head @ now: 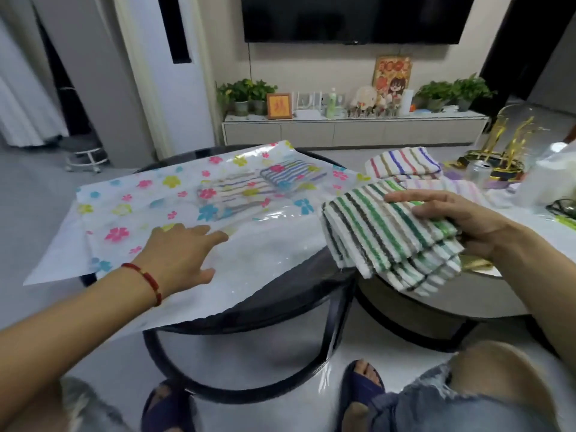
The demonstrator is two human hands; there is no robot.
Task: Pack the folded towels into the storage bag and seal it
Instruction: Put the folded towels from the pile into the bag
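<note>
A clear storage bag (131, 201) printed with coloured flowers lies flat across a round black table (258, 310). Two folded striped towels show through it, one pale (232, 191) and one blue-striped (288, 173). My left hand (184, 254) rests flat on the bag near its open front edge, fingers spread. My right hand (458, 219) grips a folded green-and-grey striped towel (383, 235), held in the air just right of the bag. Two more folded towels lie behind on the white table: a multicolour striped one (402, 162) and a pale purple one (452, 187).
A white table (514, 263) on the right carries a drink can (478, 171), a gold ornament (505, 145) and a plastic bag (548, 179). A TV cabinet (352, 129) with plants stands behind. My knees and sandalled feet are below.
</note>
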